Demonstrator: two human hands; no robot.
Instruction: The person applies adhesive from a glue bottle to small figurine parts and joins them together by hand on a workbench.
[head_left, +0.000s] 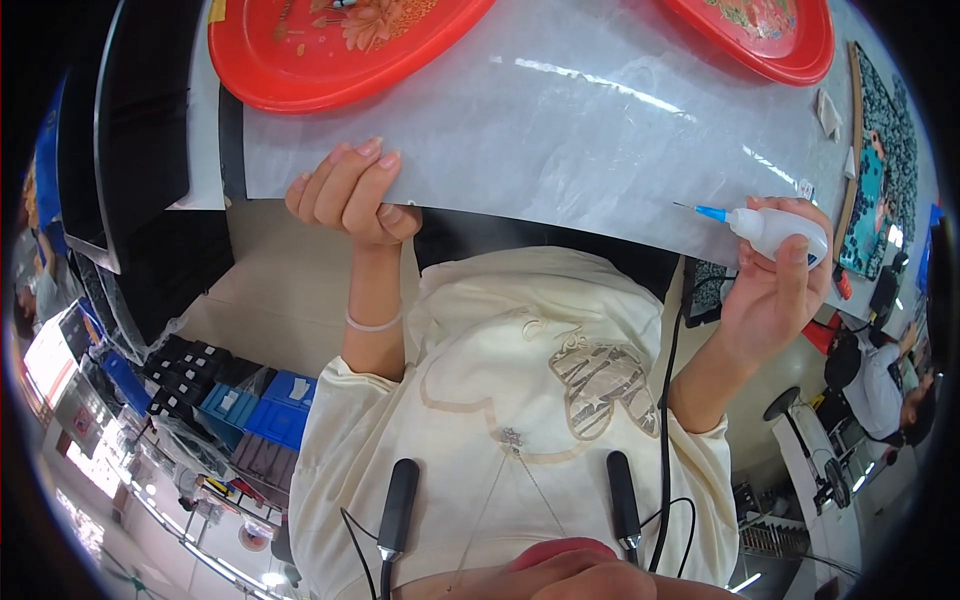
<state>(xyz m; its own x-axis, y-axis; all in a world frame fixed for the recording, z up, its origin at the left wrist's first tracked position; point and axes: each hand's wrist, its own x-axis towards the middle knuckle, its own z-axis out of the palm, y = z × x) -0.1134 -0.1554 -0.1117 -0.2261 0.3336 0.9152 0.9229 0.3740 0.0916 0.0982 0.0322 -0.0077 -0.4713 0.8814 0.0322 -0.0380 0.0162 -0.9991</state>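
Note:
My right hand (765, 300) is wrapped round a small white squeeze bottle (775, 232) at the right side of the table. The bottle lies sideways in the grip, and its blue nozzle with a thin metal needle (708, 212) points left over the tabletop. At the table's near edge, my left hand (350, 195) is closed, fingers curled and thumb against the forefinger. A tiny pale speck shows by the thumb, too small to name. Ahead of the left hand lies a red tray (290, 88) with a flower print and a few small pieces on it.
Clear sheeting covers the pale tabletop (540, 130). A second red tray (800, 65) sits at the far right. Dark monitor-like panels (145, 110) stand at the left. Right of the table lie patterned cloth (885, 150) and a white scrap (828, 115). Another person (880, 390) sits farther right.

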